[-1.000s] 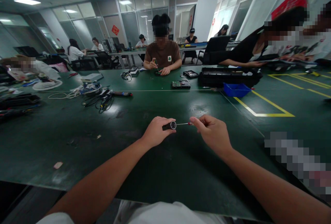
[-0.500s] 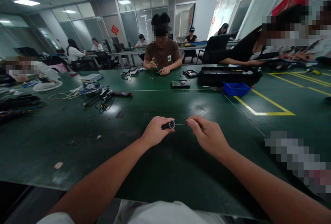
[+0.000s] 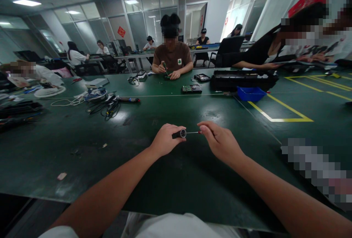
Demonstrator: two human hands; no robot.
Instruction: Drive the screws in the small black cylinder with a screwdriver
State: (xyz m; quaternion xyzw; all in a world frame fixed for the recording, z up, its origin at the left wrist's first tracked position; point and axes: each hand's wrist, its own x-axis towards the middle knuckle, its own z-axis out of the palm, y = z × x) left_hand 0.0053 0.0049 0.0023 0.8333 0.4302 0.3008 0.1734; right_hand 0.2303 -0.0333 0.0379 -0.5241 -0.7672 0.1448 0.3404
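My left hand (image 3: 165, 139) is closed round a short black cylinder (image 3: 179, 134) with a pale ring at its open end, perhaps a small flashlight; its kind is not certain. A thin metal shaft meets its right side. That shaft belongs to a screwdriver (image 3: 193, 132) with a red part at the handle end, and my right hand (image 3: 220, 139) is curled round the handle, hiding most of it. Both hands are over the near middle of the green table (image 3: 176, 179).
Cables (image 3: 106, 106) and a pen-like tool (image 3: 128, 99) lie to the left. Farther off are a hard drive (image 3: 191, 89), a long black casing (image 3: 243, 80) and a blue bin (image 3: 250, 93). Across the table a person (image 3: 172, 56) works with a green-handled screwdriver.
My right hand has shifted its fingers slightly on the screwdriver handle. My left hand keeps its hold on the black cylinder, almost unmoved.
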